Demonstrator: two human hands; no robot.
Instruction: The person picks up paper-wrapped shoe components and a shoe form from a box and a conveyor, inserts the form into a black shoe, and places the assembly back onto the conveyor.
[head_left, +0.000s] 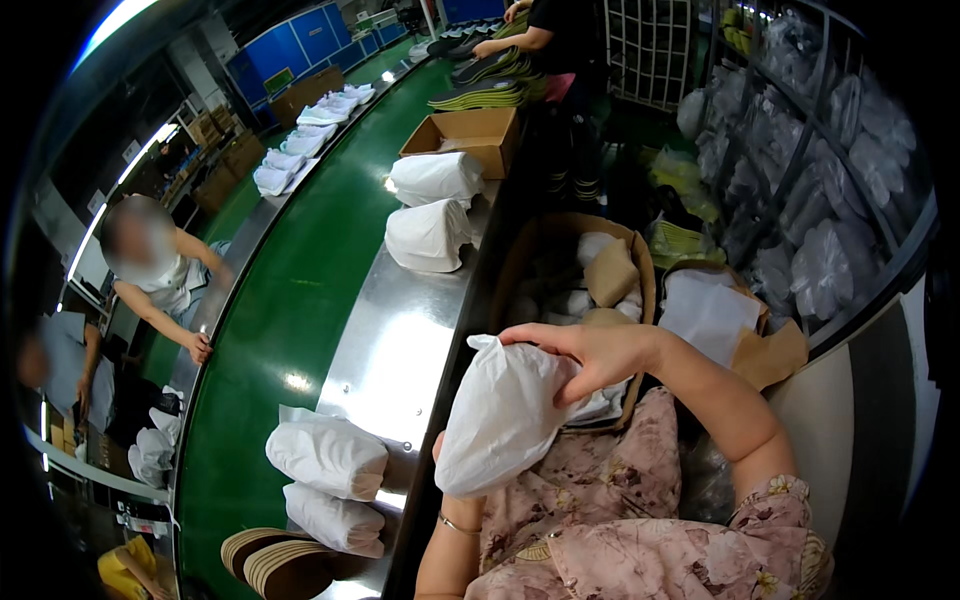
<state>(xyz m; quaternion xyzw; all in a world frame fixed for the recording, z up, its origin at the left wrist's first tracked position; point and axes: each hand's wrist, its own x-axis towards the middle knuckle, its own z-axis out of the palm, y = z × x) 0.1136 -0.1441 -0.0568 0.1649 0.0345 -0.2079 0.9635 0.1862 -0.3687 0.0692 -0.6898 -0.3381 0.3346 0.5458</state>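
The right hand (592, 362) grips a white wrapped bundle (503, 420), lengthwise roughly along the bench's (395, 335) right edge; the left hand's (438, 446) hold is hidden.

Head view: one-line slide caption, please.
Right hand gripping a white wrapped bundle, left hand mostly hidden behind it, beside a green belt.

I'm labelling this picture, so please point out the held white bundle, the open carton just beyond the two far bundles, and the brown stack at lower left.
Held bundle (505, 415): head view, middle of its wrapping.
Carton (492, 160): head view, near wall.
Brown stack (268, 568): head view, layered edges.
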